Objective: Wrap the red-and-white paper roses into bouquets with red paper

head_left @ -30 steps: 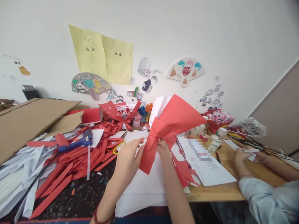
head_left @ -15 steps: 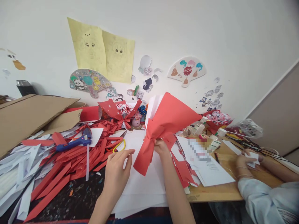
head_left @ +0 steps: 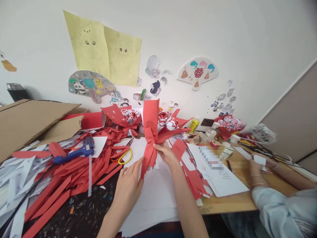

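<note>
A bouquet of red and white paper flowers in red wrapping paper [head_left: 150,115] stands nearly upright in front of me, its flower heads showing on the right side. My right hand [head_left: 166,152] is closed round its narrow neck, thumb across the front. Lower down, my left hand [head_left: 129,178] has its thumb and fingers on the left edge of the wrapper's bottom end, seemingly pinching it. White paper sheets [head_left: 158,198] lie stacked under both hands. Scissors with yellow handles [head_left: 125,156] rest just beyond my left hand.
Left are piled red paper strips [head_left: 81,175], white strips [head_left: 15,185], a blue glue gun [head_left: 74,154] and cardboard [head_left: 32,122]. Another wrapped bouquet [head_left: 121,119] stands behind. Bottles [head_left: 210,134] and printed sheets [head_left: 220,178] lie right, where another person's hands [head_left: 257,168] hold white paper.
The bouquet has turned in my right hand, so its flowers now show, and it stands more upright. My left hand came away from it, then returned to its lower end.
</note>
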### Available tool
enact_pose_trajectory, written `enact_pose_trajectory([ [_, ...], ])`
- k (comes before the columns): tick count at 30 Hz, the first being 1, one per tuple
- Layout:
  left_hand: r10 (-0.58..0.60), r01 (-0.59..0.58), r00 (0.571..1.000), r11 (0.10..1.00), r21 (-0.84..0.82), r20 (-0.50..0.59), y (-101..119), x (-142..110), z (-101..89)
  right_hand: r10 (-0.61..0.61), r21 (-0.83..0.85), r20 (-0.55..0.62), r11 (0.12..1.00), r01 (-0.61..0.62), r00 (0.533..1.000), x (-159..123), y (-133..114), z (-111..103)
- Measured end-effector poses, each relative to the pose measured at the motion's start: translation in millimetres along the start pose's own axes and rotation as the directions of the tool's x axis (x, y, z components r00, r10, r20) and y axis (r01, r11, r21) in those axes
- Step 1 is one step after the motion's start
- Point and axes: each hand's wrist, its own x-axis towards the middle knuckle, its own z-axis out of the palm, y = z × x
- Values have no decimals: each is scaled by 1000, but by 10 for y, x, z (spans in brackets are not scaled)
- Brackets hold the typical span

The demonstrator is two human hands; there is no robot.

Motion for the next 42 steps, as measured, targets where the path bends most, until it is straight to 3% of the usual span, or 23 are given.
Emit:
enact_pose_trajectory([
  [8,18,-19,999,1000,-15,-35,-74,21,79,-4,-25,10,1000,5,1000,8,9,-12],
  [15,29,-29,1000,997,69,0,-136,62,61,34,-73,-8,997,-35,999,-2,-2,-32],
  [26,29,-27,999,995,99,-22,-191,26,91,-37,-30,-29,999,37,999,-20,-12,-2],
  [31,39,-42,999,993,112,24,-214,-51,-13,-89,-37,-31,995,88,996,-11,-16,17],
  [35,63,-63,998,985,162,5,-163,34,-138,-90,-73,5,993,90,996,-12,-22,50],
  [38,18,-9,998,991,134,-62,-89,200,-140,-73,-112,11,991,74,997,-15,-18,75],
  [42,-134,127,987,989,-69,-95,-13,412,-47,-43,-138,66,989,52,997,-10,4,111],
])
